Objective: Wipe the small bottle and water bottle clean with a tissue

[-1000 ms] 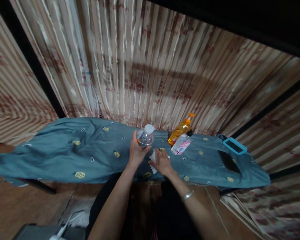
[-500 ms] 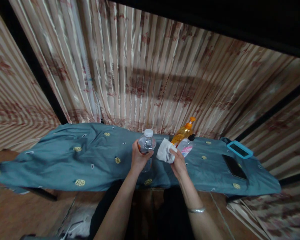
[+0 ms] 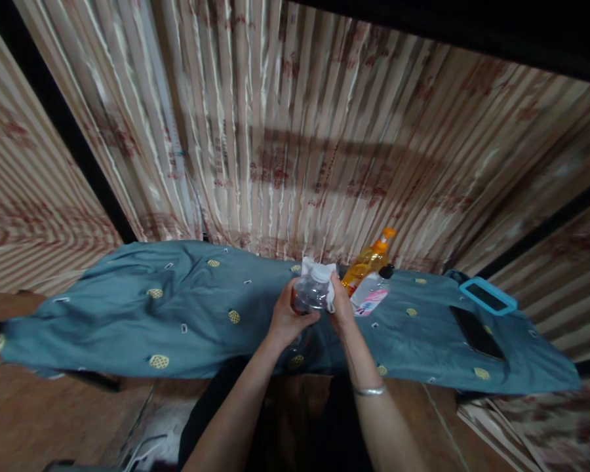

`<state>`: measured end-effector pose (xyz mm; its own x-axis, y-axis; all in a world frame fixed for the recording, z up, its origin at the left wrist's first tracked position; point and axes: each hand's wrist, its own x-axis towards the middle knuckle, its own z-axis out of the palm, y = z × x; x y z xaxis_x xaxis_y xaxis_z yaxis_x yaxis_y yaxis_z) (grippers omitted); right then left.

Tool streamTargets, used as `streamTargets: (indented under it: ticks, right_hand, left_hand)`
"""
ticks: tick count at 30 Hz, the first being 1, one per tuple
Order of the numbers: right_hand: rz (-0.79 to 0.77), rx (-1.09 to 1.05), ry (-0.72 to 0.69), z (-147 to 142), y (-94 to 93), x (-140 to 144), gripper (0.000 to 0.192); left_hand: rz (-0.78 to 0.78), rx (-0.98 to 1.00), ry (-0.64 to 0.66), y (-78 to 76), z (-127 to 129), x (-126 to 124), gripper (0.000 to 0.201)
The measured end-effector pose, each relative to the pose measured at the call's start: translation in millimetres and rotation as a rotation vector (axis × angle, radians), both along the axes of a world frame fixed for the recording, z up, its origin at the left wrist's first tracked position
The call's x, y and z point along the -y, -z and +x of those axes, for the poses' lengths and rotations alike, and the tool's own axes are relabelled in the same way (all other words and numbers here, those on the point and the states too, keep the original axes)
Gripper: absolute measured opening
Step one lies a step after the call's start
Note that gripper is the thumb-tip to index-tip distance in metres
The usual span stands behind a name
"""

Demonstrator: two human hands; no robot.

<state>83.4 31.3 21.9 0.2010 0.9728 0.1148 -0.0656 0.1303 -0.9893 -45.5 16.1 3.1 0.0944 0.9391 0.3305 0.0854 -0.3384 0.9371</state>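
Observation:
A clear plastic bottle [image 3: 309, 297] with a white cap is held over the cloth-covered table, its top tilted a little to the right. My left hand [image 3: 288, 321] is wrapped round the bottle's left side. On the other side my right hand [image 3: 341, 307] grips a folded white cloth [image 3: 330, 269], pressed against the back and right of the bottle near its cap. The bottle's lower part is mostly hidden by my hands.
Just right of my hands stand an orange pump bottle [image 3: 368, 262] and a clear bottle with a black top [image 3: 372, 292]. Farther right lie a dark phone [image 3: 476, 332] and a blue-framed device [image 3: 488, 296]. A pleated curtain [image 3: 275, 164] hangs behind the teal tablecloth [image 3: 201, 314].
My right hand has brought the white cloth leftward against the bottle. The bottle has shifted slightly right and now leans, with my left hand still round it.

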Motion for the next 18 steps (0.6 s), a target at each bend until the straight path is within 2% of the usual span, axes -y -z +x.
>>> streamTargets:
  ticks: [3, 8, 13, 15, 18]
  right_hand:
    - [-0.024, -0.212, -0.014, 5, 1.2, -9, 0.064]
    - [-0.010, -0.216, -0.068, -1, 5.6, -12, 0.064]
    - [0.038, -0.074, 0.019, -10, -0.3, -1, 0.060]
    - [0.052, 0.051, 0.065, -16, -1.2, 11, 0.062]
    - [0.128, 0.232, 0.106, -22, -1.8, 30, 0.065]
  left_hand:
    - [0.007, 0.006, 0.042, 0.6, -3, -3, 0.082]
    - [-0.045, 0.001, -0.054, -1.4, -19, -16, 0.088]
    - [-0.050, 0.055, -0.015, -3.0, -15, -24, 0.058]
    - [-0.013, 0.068, -0.025, -2.9, -5, -25, 0.060]
    - [0.029, 0.105, -0.038, -2.8, 9, -25, 0.074]
